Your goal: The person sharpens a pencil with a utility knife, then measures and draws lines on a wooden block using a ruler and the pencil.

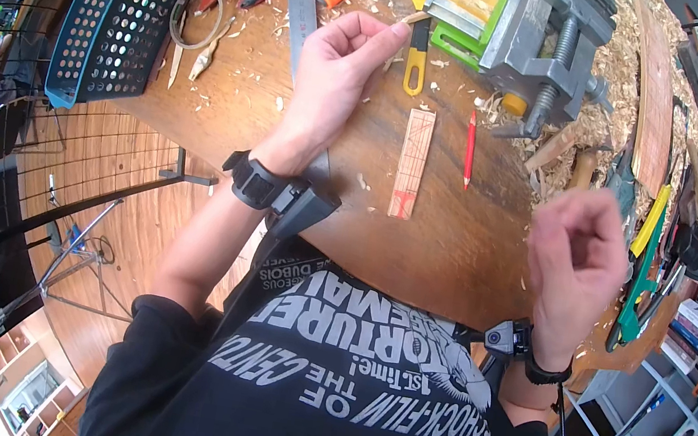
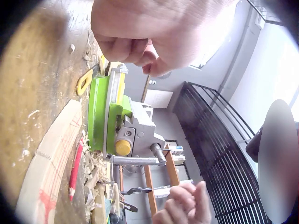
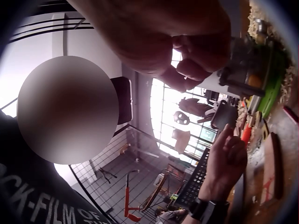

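Note:
My left hand is raised over the bench, its thumb and fingers pinching a thin wooden stick. Beyond the fingertips the stick's end shows; the rest is hidden in the hand. My right hand hovers at the right with loosely curled fingers, slightly blurred, and nothing shows in it. Between the hands lies a flat wooden block marked with pencil lines and a red patch. A red pencil lies to its right.
A grey metal vise with a green base stands at the back, beside a yellow-handled tool. A metal square and a perforated basket are at left. Wood shavings and a green-handled tool are at right.

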Tool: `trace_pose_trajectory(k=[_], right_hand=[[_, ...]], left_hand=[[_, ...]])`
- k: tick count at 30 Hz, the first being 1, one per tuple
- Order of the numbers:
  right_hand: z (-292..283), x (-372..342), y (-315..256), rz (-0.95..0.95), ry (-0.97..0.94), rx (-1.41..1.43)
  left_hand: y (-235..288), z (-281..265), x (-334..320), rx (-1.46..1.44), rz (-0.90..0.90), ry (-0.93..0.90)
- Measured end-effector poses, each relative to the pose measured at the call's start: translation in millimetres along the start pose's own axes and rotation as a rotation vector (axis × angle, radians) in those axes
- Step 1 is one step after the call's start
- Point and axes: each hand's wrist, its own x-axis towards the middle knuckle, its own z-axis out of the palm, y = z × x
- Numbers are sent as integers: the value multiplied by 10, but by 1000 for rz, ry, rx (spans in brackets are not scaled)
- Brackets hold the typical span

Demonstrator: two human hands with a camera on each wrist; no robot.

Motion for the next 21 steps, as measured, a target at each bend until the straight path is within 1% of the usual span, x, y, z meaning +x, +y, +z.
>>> trace_pose_trajectory(k=[1, 4, 5, 7, 11, 13, 14, 15, 17, 18, 19, 21], right_hand=[[-21, 21, 56, -2, 0, 1], [-141, 100, 250, 148, -80, -161], [-134, 120, 278, 145, -80, -162], [-111, 148, 325, 217, -93, -181], [-55, 179, 451, 229, -92, -193], [-37, 195, 481, 303, -199, -231], [-35, 201, 515, 310, -241, -281], [-11, 197, 545, 310, -242, -282], [93, 172, 609, 179, -214, -406], [135, 161, 655, 130, -178, -393], [159, 148, 661, 132, -177, -393], [179, 122, 664, 96, -207, -468]], left_hand=[[-11, -16, 6, 1, 2, -1], [-29, -34, 3, -58, -24, -11], [-21, -37, 1, -30, -33, -18], [-12, -46, -9, 0, -42, -25], [-33, -18, -15, 81, 44, -17], [-27, -28, -33, 126, 74, -9], [-13, -46, -51, 172, 38, -19], [-4, -59, -66, 218, 1, -29], [-1, -78, -83, 228, -14, -37], [-1, -88, -95, 238, -30, -46], [18, -98, -112, 239, -32, -47], [69, -115, -156, 206, -145, -86]])
